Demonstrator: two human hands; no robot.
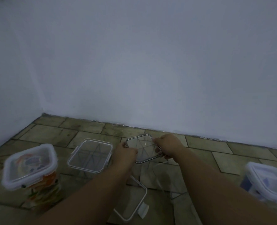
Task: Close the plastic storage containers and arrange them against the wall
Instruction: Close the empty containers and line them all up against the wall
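Observation:
Both my hands hold a clear square lid (142, 147) above the tiled floor, near the wall. My left hand (125, 152) grips its left edge and my right hand (167, 146) grips its right edge. Just below the lid stands a clear open container (168, 177), hard to make out. To its left stands a clear container with its lid on (90, 155). Another clear lid (131, 202) with a white clip lies on the floor between my forearms.
A lidded container with orange and green contents (32, 172) stands at the left. A lidded white-rimmed container (269, 181) stands at the right edge. The white wall (150, 70) meets the floor behind, with a corner at the far left.

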